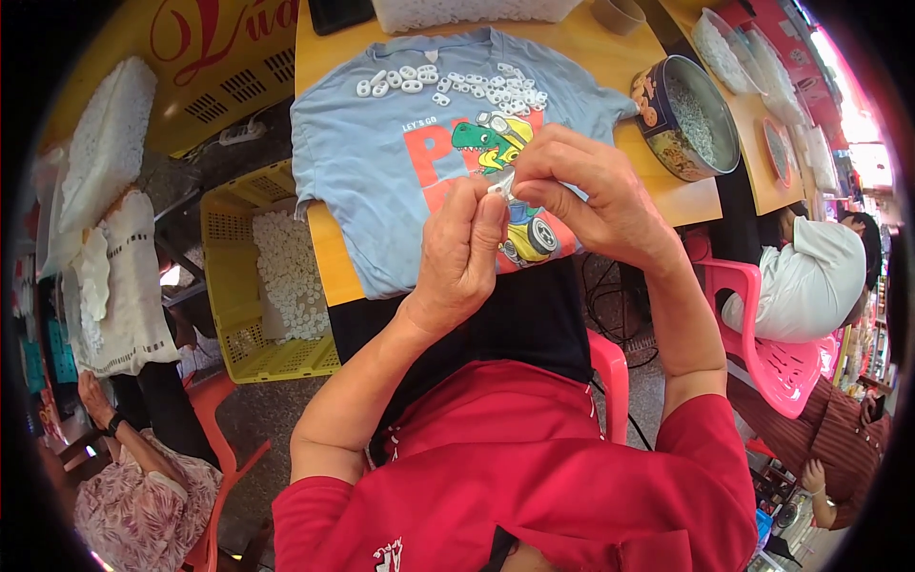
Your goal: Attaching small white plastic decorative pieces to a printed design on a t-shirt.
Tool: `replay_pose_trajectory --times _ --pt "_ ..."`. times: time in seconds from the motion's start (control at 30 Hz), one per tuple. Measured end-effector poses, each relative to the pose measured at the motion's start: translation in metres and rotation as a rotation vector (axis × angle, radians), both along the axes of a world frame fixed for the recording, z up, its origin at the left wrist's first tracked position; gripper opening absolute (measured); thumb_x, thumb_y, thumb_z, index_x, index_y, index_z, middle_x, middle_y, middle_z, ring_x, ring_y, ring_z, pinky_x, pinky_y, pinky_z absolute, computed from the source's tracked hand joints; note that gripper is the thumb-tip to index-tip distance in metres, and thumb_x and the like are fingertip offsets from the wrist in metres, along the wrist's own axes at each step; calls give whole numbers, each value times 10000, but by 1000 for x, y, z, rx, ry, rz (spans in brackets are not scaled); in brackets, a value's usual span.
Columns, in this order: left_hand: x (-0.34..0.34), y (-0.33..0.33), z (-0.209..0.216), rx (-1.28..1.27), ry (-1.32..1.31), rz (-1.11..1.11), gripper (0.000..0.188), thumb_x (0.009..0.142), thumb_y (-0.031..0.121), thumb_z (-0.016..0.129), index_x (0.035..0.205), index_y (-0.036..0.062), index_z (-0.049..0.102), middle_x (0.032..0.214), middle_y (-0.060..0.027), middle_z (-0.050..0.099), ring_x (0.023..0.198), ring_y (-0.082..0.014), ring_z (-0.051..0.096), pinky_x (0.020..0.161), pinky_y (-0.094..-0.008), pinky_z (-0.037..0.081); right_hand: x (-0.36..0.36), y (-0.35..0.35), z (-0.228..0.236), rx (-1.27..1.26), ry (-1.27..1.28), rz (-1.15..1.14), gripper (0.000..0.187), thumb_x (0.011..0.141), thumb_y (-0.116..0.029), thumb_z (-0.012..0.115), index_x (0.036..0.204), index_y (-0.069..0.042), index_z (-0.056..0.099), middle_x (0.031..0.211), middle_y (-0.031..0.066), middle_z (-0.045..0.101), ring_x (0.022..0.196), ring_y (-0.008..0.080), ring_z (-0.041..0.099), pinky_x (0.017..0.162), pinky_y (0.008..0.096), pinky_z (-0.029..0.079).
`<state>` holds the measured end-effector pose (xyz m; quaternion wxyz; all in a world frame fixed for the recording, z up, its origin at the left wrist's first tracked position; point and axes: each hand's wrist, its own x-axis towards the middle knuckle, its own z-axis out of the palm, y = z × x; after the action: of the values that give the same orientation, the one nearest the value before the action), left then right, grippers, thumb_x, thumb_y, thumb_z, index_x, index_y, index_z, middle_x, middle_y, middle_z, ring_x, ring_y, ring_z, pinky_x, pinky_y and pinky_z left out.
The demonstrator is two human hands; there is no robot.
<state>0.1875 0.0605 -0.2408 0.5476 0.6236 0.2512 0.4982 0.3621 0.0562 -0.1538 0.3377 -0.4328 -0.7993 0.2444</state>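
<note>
My left hand (459,246) is closed, pinching a small white plastic piece (498,190) between thumb and fingertips. Right against it, my right hand (593,195) is closed in a pinch; what lies between its fingertips is too small to make out. Both hands hover over a light blue T-shirt (367,157) with a dinosaur print, spread on the table. Near the shirt's collar lie several white two-holed plastic pieces (491,91), some in a loose row on the left, others heaped on the right.
A round tin (658,143) of small shiny bits stands right on the wooden table (694,202). A yellow crate (233,329) of white pieces is at left below. White-filled containers line the far edge. Other people sit at both sides; a pink chair (753,324) is at right.
</note>
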Motion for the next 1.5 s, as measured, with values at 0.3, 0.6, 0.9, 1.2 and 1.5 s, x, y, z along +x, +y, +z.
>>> replay_pose_trajectory --times 0.3,0.6,0.9,1.2,1.5 --pt "0 -2 2 12 36 2 110 1019 104 472 962 12 494 737 -128 506 602 -267 495 546 -356 390 1 1 0 31 -38 3 110 838 -21 672 883 21 581 843 111 596 783 272 588 678 352 467" --pt "0 -3 3 0 65 -4 92 1007 89 486 975 6 510 731 -136 508 595 -280 495 544 -364 388 4 4 3 4 -67 56 107 832 -4 669 876 27 576 843 116 597 787 277 593 679 348 475" --pt "2 3 1 70 59 63 93 1004 81 488 971 2 524 708 -118 500 582 -257 484 542 -349 385 -2 5 -5 14 -38 -6 94 832 -11 671 876 36 602 833 119 619 763 278 602 673 351 483" --pt "0 10 -1 -175 -20 2 200 1035 166 471 908 19 517 647 -25 498 588 -97 462 538 -280 377 -6 12 -20 44 -16 -78 95 853 -40 659 891 33 610 798 117 608 724 264 588 650 345 466" --pt "-4 10 2 -164 -25 -29 221 1046 197 450 928 22 513 669 -31 521 601 -99 473 556 -272 386 -5 5 -9 34 -14 -46 85 878 -46 637 908 26 602 827 112 609 778 275 582 686 352 460"
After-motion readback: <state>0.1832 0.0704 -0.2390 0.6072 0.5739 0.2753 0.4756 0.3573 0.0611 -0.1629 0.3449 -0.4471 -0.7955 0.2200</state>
